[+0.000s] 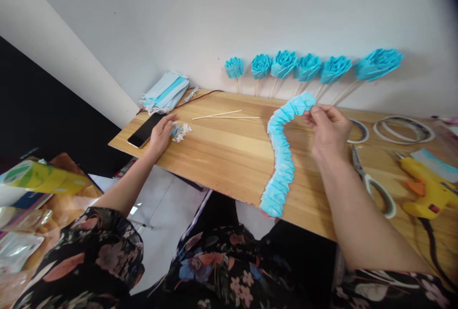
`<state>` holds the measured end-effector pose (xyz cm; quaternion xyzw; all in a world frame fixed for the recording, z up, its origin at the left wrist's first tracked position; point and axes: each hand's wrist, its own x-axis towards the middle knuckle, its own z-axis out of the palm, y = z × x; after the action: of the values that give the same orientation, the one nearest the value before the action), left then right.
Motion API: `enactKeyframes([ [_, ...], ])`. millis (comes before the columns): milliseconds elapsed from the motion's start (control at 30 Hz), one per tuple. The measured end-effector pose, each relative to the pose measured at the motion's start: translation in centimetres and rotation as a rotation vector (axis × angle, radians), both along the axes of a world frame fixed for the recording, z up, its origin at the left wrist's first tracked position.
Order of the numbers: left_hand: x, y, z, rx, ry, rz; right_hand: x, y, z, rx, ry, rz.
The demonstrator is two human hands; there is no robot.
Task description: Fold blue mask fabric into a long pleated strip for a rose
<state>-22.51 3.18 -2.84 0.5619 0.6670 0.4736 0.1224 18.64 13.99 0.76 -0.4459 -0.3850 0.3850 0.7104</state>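
My right hand pinches the top end of a long pleated strip of light blue material, which curves down over the table's front edge. On the left, my left hand rests on the table with its fingers stretched out and holds nothing that I can see. Its fingers lie between a black phone and a small heap of white and blue scraps. Two thin wooden sticks lie on the wooden table between my hands.
Several blue folded flowers on sticks lean against the wall. Folded face masks are piled at the back left. Tape rolls, scissors and a yellow glue gun lie to the right. A yellow roll is at the lower left.
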Motion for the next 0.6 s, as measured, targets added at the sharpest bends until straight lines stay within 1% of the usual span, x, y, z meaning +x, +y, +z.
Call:
enactKeyframes([
  [100,0.0,0.9,-0.1,-0.068,0.072,-0.034,0.1,0.0,0.1,-0.011,0.011,-0.012],
  [167,0.5,0.8,0.3,-0.077,0.083,-0.030,0.1,0.0,0.2,-0.024,0.014,-0.017],
  [233,1.0,0.6,1.1,-0.060,0.117,-0.018,0.1,0.0,0.1,-0.033,0.005,-0.008],
  [300,1.5,0.5,1.9,-0.034,0.237,-0.042,0.1,0.0,0.0,-0.034,-0.002,0.009],
  [333,1.6,0.6,2.1,-0.025,0.303,-0.078,0.1,0.0,0.0,-0.031,0.001,0.015],
  [400,1.7,0.8,2.1,-0.047,0.425,-0.181,0.1,0.0,-0.1,-0.022,0.019,0.020],
  [467,1.5,0.7,1.9,-0.106,0.551,-0.269,0.2,0.2,-0.2,-0.011,0.042,0.014],
  [533,1.2,0.1,1.7,-0.144,0.689,-0.279,0.3,0.3,-0.2,0.001,0.046,0.008],
  [600,1.0,-0.5,1.7,-0.121,0.787,-0.222,0.5,0.5,-0.4,0.008,0.025,0.007],
])
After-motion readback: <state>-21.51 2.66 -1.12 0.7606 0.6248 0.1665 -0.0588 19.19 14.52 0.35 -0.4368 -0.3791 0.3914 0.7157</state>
